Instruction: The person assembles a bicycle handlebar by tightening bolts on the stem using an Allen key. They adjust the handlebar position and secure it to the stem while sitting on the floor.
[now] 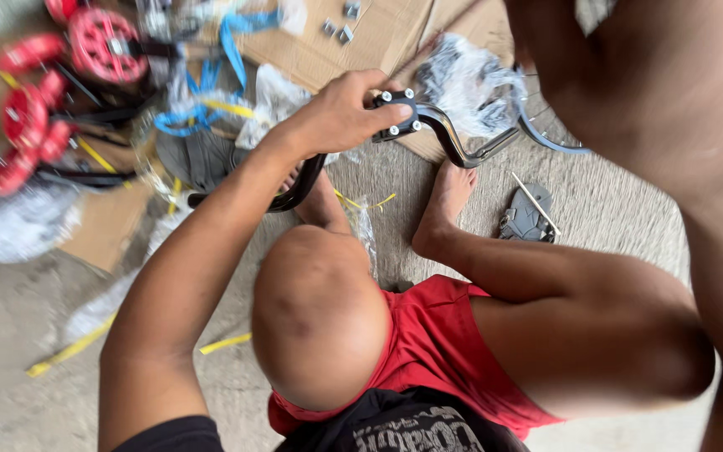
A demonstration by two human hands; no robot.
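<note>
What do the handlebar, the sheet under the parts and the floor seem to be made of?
The handlebar in the left hand looks like black painted metal tubing: glossy, smoothly bent, with silver bolts on its clamp. The sheet looks like brown corrugated cardboard, matte and creased. The floor seems bare concrete, grey and rough. Blur leaves all three a little uncertain.

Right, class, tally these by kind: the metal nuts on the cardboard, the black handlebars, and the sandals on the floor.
Metal nuts: 3
Black handlebar, gripped by the left hand: 1
Grey sandal: 1
Total: 5
</note>
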